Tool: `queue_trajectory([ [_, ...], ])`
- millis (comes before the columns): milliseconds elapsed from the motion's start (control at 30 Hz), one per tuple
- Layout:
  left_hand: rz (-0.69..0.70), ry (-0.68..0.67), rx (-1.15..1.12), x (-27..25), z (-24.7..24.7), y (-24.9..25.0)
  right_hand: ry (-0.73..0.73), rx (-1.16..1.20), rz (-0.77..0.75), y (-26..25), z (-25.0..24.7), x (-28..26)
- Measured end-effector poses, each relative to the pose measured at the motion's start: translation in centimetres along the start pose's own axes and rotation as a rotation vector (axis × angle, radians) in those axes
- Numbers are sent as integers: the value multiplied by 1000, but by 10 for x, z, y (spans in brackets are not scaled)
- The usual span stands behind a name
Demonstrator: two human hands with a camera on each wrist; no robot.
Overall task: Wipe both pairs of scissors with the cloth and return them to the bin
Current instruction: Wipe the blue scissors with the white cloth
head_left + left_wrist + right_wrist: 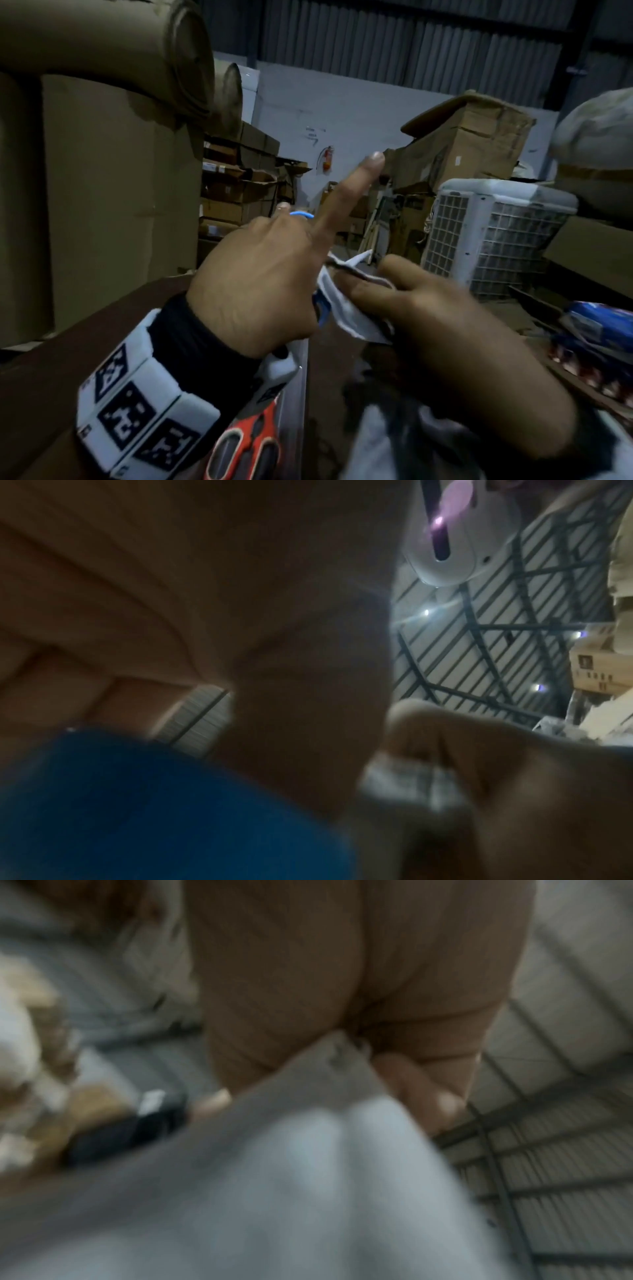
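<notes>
While left hand (260, 284) grips blue scissors (320, 305), right hand (455, 342) pinches cloth (346, 308)

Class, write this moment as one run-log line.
left hand: grips blue scissors | right hand: wipes with cloth | orange scissors: below

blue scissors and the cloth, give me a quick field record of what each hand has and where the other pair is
left hand: grips the blue-handled scissors, index finger pointing straight up
right hand: holds the white cloth wrapped around the scissor blades
blades: hidden by the cloth
second pair: orange-handled scissors lie low in the head view, below the left wrist, untouched
bin: cannot tell from these views
wrist views: blurred; show only palm, blue handle and cloth
</notes>
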State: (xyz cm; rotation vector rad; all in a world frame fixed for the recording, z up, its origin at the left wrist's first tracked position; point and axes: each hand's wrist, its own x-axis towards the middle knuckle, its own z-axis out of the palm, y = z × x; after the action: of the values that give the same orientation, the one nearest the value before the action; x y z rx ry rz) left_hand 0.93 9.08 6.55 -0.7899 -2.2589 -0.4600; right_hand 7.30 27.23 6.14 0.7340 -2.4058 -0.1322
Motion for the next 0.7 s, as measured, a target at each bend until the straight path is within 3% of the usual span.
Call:
queue_trajectory([
  [67, -52, -69, 117, -1, -16, 9, -15, -106, 68, -9, 18, 3],
  [200, -79, -2, 83, 2, -14, 6, 114, -193, 219, -19, 34, 7],
  [367, -136, -16, 36, 4, -11, 2, 98, -157, 273, -7, 42, 10],
  [533, -99, -8, 70, 4, -4, 0, 169, -166, 292, 10, 41, 9],
  [700, -120, -53, 81, 7, 4, 1, 153, -214, 331, 25, 54, 15],
])
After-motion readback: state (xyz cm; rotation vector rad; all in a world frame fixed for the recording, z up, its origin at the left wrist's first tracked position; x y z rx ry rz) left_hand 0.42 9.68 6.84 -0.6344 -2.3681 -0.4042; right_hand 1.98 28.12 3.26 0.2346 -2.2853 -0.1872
